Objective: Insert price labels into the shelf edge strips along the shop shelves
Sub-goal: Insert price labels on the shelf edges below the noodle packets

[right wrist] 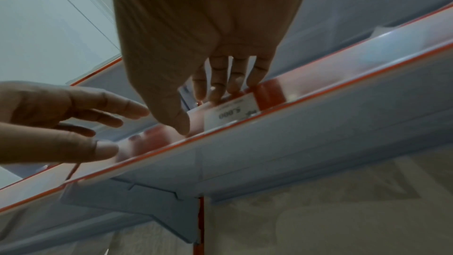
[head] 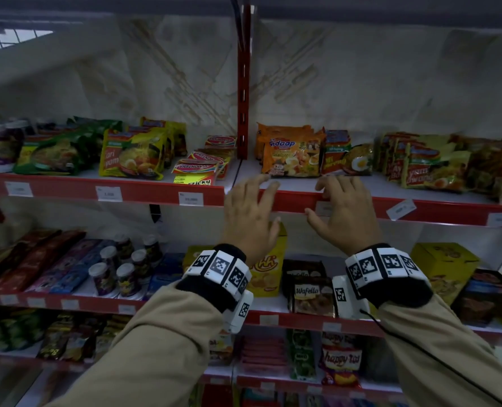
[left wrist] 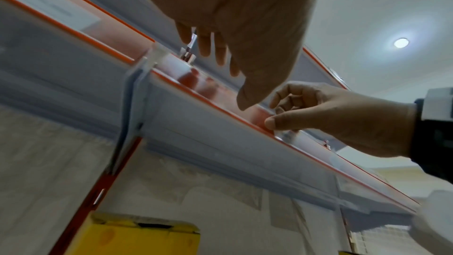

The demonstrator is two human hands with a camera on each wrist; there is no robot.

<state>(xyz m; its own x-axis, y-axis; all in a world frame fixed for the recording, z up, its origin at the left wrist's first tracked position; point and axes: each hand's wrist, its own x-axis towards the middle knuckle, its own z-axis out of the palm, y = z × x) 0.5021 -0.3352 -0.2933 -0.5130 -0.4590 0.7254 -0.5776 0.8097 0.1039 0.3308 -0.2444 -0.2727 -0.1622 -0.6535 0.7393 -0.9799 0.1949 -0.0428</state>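
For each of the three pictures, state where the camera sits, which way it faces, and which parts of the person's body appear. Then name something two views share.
Head: worn on the head, facing forward and down at red-edged shop shelves; left hand, right hand, beige sleeves.
Left wrist: under the left hand, facing up along the clear-fronted red shelf edge strip; both hands.
Right wrist: under the right hand, facing up; both hands, fingers at the white paper price label.
Shared: both wrist views show that strip.

Both hands raised to the red shelf edge strip [head: 287, 202]. Left hand [head: 248, 214] spread with fingers loose; right hand [head: 345, 212] over a half-hidden price label [head: 323, 207]. Noodle packets [head: 290, 155] just behind.
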